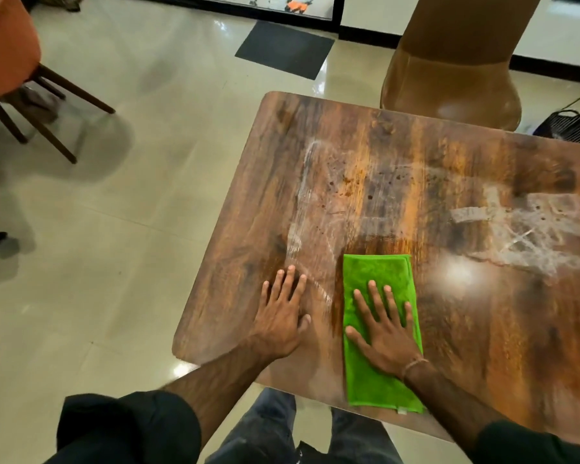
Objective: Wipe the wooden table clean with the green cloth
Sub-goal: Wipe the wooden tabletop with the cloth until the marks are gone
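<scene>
The wooden table (416, 155) fills the right half of the view, with whitish smears and dark specks across its middle and right side. A folded green cloth (372, 272) lies flat near the table's front edge. My right hand (380, 329) presses on the cloth with straight, spread fingers. Just left of the cloth, my left hand (282, 316) rests flat on the bare wood, fingers straight.
A brown plastic chair (456, 82) stands against the table's far edge. An orange chair with dark wooden legs (21, 61) stands on the tiled floor at the far left. A dark mat (285, 48) lies on the floor beyond. A black basket (570, 127) sits at right.
</scene>
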